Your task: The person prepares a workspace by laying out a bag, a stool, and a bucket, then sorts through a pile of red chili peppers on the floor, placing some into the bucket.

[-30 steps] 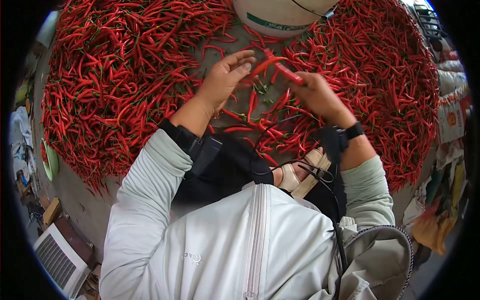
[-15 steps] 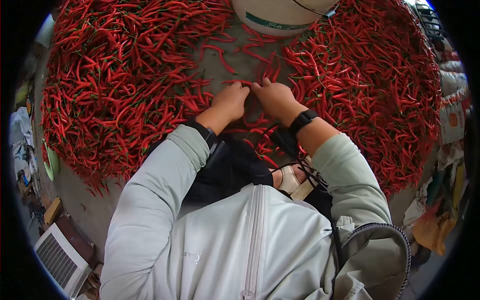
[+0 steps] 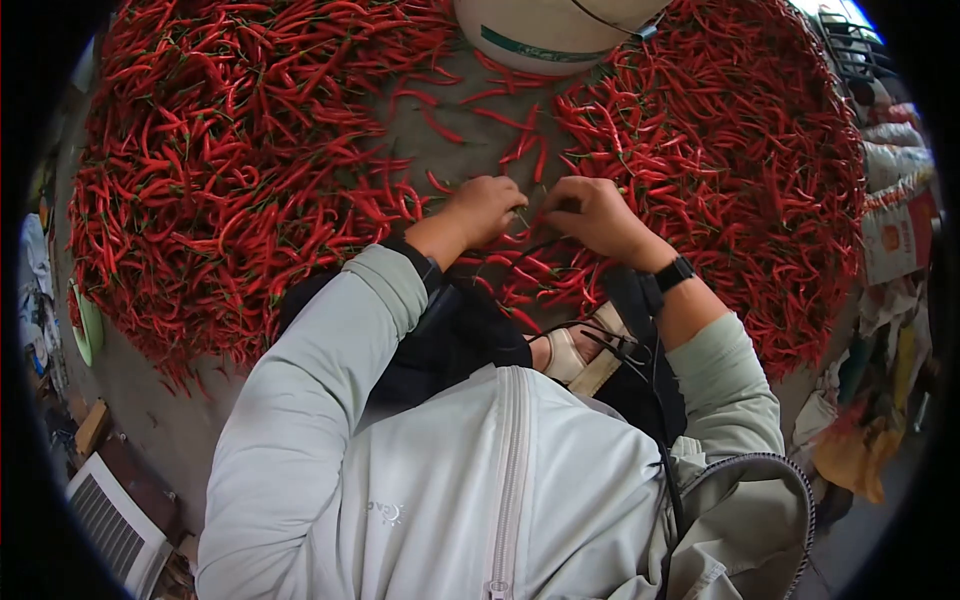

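Observation:
My left hand (image 3: 485,210) is closed just above the floor, knuckles up, with a thin green chili stem (image 3: 522,216) showing at its fingertips. The rest of what it holds is hidden behind the fingers. A short gap separates it from my right hand (image 3: 600,218), whose thumb and fingers are curled into a pinch; what they grip, if anything, cannot be made out. Loose red chili peppers (image 3: 519,262) lie below and between the hands. A large heap of red chilies (image 3: 240,170) is on the left, and another chili heap (image 3: 720,180) on the right.
A white bucket (image 3: 545,40) with a green band stands ahead between the heaps. My sandalled foot (image 3: 575,352) and a black cord (image 3: 655,400) are below my right hand. A green basin (image 3: 88,322) sits at far left, printed sacks (image 3: 895,240) at right.
My hands were close together at a red chili and have now drawn apart and slightly nearer to me. The right hand has moved right. The view has shifted a little.

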`<act>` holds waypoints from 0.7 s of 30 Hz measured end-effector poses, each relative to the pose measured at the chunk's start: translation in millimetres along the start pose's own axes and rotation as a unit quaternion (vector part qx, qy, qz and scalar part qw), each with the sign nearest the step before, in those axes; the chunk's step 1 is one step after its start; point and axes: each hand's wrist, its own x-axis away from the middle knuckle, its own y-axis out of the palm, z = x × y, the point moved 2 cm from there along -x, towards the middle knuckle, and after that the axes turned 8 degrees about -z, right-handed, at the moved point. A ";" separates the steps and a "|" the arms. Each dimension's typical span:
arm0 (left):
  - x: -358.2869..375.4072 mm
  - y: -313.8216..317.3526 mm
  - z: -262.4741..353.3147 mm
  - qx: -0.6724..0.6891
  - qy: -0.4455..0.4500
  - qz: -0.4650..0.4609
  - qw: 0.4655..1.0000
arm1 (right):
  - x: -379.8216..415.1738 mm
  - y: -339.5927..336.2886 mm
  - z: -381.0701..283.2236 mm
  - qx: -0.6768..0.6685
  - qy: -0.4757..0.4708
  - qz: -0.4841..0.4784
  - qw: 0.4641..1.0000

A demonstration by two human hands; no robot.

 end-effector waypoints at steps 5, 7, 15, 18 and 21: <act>7.6 7.5 -0.8 -0.001 -0.011 0.015 1.000 | 43.0 -26.7 -14.4 -0.258 0.062 0.058 0.963; 7.3 5.7 8.5 0.035 0.079 0.057 0.995 | 51.1 -50.4 -29.8 -0.292 0.020 0.108 0.950; 19.6 -31.1 9.1 0.025 -0.042 0.036 0.998 | 11.7 -185.6 -181.1 0.235 -0.206 0.442 0.841; 31.1 -41.9 1.8 -0.007 -0.110 0.049 0.993 | -16.1 -210.3 -193.8 0.233 -0.278 0.417 0.833; 47.5 -63.3 -11.5 -0.102 -0.183 0.067 0.976 | -35.9 -202.8 -187.2 0.152 -0.275 0.312 0.897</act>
